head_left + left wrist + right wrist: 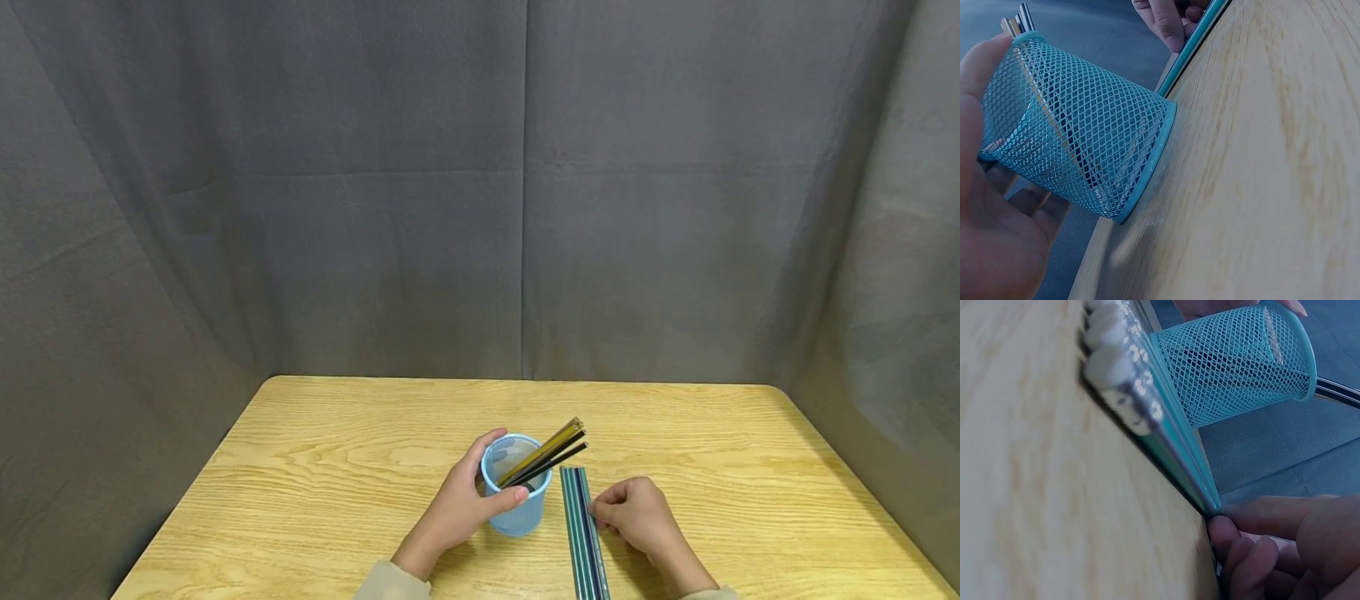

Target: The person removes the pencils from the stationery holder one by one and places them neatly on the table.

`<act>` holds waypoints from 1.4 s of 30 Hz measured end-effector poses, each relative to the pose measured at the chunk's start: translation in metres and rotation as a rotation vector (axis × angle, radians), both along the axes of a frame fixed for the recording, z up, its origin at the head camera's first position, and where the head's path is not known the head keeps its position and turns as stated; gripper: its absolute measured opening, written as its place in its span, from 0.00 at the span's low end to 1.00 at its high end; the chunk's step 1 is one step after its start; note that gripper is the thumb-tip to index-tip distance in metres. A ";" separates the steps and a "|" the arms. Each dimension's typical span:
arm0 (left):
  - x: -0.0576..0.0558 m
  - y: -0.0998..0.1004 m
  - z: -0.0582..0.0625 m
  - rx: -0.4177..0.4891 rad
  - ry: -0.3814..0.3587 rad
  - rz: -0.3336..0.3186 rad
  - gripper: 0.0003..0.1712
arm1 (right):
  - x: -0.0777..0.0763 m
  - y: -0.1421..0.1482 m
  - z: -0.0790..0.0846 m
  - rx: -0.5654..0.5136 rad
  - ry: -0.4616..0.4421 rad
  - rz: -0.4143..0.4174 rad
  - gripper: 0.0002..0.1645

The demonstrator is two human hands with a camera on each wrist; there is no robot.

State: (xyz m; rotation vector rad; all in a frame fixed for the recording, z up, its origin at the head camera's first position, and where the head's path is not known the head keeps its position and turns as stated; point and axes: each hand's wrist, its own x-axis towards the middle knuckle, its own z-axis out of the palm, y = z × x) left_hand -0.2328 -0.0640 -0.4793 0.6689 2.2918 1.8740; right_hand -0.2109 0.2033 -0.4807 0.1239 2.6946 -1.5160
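Observation:
My left hand grips a light-blue mesh pen cup near its rim, thumb on the near side and fingers round the far side. Several pencils, yellow and dark, lean out of the cup towards the right. Just right of it, a row of green and dark-blue pencils lies side by side on the table. With thumb and forefinger, my right hand pinches the pencil at the row's right edge. White erasers with silver ferrules cap their near ends in the right wrist view.
All of this is on a light wood-grain table with rounded far corners. Grey cloth curtains hang behind the table and along both sides.

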 end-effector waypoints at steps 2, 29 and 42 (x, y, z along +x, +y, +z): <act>0.000 0.000 0.000 0.002 0.000 -0.002 0.43 | 0.000 0.000 0.000 0.002 -0.002 -0.010 0.06; 0.000 0.000 0.001 0.009 0.001 0.002 0.43 | -0.003 0.002 0.009 -0.037 0.078 -0.028 0.02; 0.001 0.000 0.001 0.000 -0.004 0.008 0.43 | -0.001 0.002 0.019 -0.039 0.099 -0.029 0.03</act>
